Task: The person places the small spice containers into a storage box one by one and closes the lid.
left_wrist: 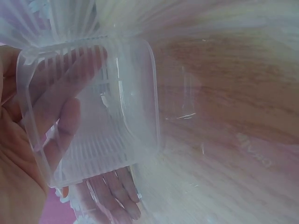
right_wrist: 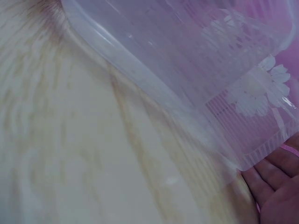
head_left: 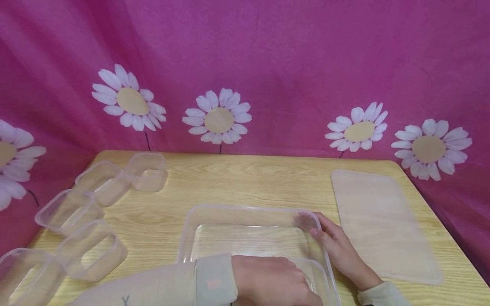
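A large clear plastic container [head_left: 245, 207] stands at the table's near side. My right hand [head_left: 342, 250] grips its right wall near the far corner, thumb over the rim and fingers outside. That hand [right_wrist: 280, 191] appears beside the ribbed wall of the large container [right_wrist: 154, 60] in the right wrist view. My left hand [head_left: 269, 278] reaches across and holds a small clear container [head_left: 315, 267] inside the large one, at its right side. In the left wrist view the left hand [left_wrist: 21, 154] has its fingers over the small container's rim [left_wrist: 154, 93].
Several small clear containers, among them one at the back [head_left: 147, 185] and one nearer [head_left: 92, 270], stand along the table's left side. A flat translucent lid [head_left: 383, 225] lies at the right. Pink cloth with daisies [head_left: 287, 76] hangs behind the wooden table [head_left: 245, 178].
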